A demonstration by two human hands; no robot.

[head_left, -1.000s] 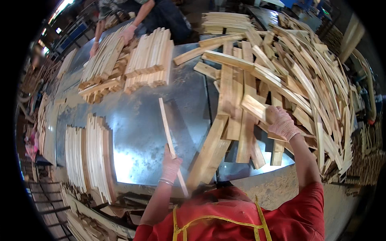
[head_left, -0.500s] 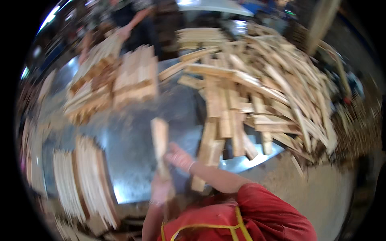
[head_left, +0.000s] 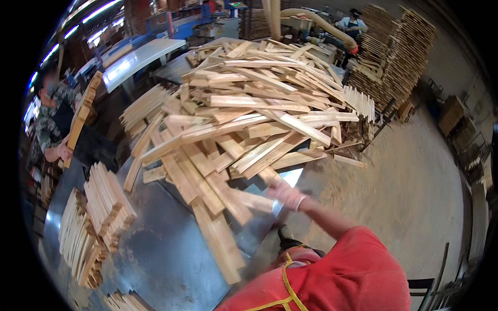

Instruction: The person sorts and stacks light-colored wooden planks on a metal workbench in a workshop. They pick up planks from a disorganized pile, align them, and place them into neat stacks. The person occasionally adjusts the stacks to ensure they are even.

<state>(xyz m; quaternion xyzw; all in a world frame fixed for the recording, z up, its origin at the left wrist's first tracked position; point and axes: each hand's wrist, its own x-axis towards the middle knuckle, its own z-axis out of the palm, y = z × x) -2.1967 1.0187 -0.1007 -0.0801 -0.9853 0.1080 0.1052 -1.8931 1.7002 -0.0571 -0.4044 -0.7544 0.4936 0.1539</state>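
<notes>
A big loose pile of pale wooden slats [head_left: 249, 109] covers the far half of a sheet-metal table [head_left: 155, 254]. My right hand [head_left: 287, 194], in a light glove and blurred by motion, reaches out at the pile's near right edge. It is beside a short plank [head_left: 254, 201] that lies flat on the table. The blur hides whether the fingers grip anything. My left hand is out of the picture. My red sleeve and a yellow apron strap fill the lower right.
Neat stacks of slats [head_left: 106, 202] lie at the table's left. At the far left a co-worker [head_left: 54, 129] holds a bundle of slats [head_left: 80, 116] upright. Tall slat stacks [head_left: 399, 57] stand at the back right, beside another person [head_left: 355, 20]. Sawdust floor [head_left: 410, 181] lies to the right.
The view has swung to the right. My left hand and the long slat it held have gone out of the picture. My right hand now reaches the pile's near edge.
</notes>
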